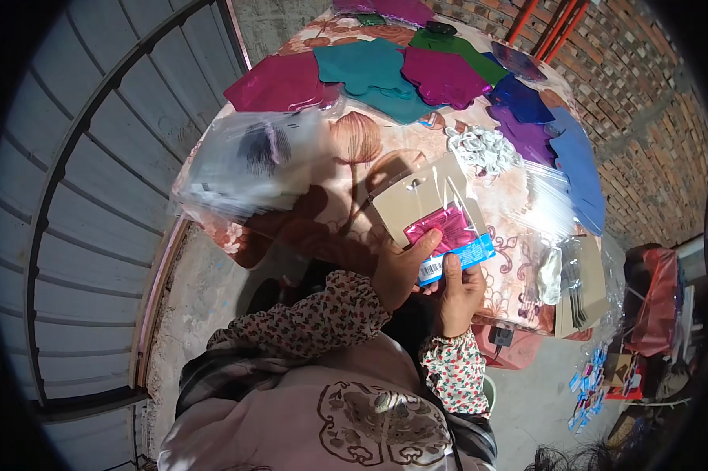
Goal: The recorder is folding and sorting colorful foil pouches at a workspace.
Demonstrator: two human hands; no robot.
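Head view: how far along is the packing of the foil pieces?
In hand: both hands, left hand and right hand, hold a cardboard backing card in a clear sleeve with a pink foil piece and blue label. Possibly done: filled bag at left, contents blurred. Left: many loose foil pieces on the table, spare cards at right.

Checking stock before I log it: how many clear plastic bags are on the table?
3: big bag at the table's left edge, flat bag right of centre, bag of cards at right edge; others may be hidden.

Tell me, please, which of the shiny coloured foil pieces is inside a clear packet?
The pink one in both hands, bagged with a brown card; the others lie loose across the table.
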